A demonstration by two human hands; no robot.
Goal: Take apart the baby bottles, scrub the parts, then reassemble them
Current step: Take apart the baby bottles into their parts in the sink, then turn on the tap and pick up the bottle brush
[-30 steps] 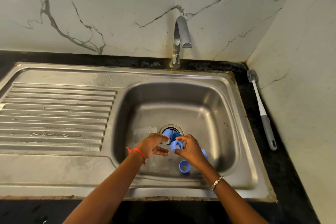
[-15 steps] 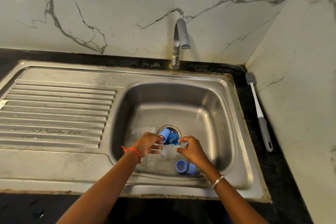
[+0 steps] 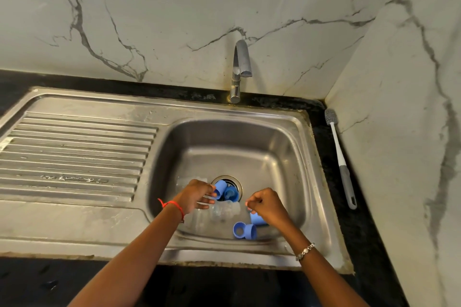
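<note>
Both our hands hang low over the stainless steel sink basin (image 3: 287, 157). Our left hand (image 3: 197, 197), with a red thread at the wrist, has its fingers loosely bent, the tips reaching toward a blue plastic cap (image 3: 219, 188) lying at the round drain (image 3: 235, 180); we cannot tell whether they actually touch it or hold anything. Our right hand (image 3: 268, 204), with a silver bracelet on the wrist, has its fingers curled in toward the palm, and we see nothing held in it.

Beside the first cap, a second, darker blue cap (image 3: 232, 194) lies on the drain. Between our hands, on the basin floor, lies a clear plastic baby bottle body (image 3: 222, 212), hard to make out against the steel. Nearer to us sits a blue screw ring (image 3: 244, 230) on its side, its opening facing left. Another blue plastic piece (image 3: 257, 219) shows just under our right hand, partly hidden.

Far behind the basin stands a curved metal tap (image 3: 240, 70). On the black desk (image 3: 331, 182) to the right, along the marble wall, lies a grey-and-white bottle brush (image 3: 340, 157), bristle head far, handle near. Left of the basin stretches the ribbed steel draining board (image 3: 74, 157).
</note>
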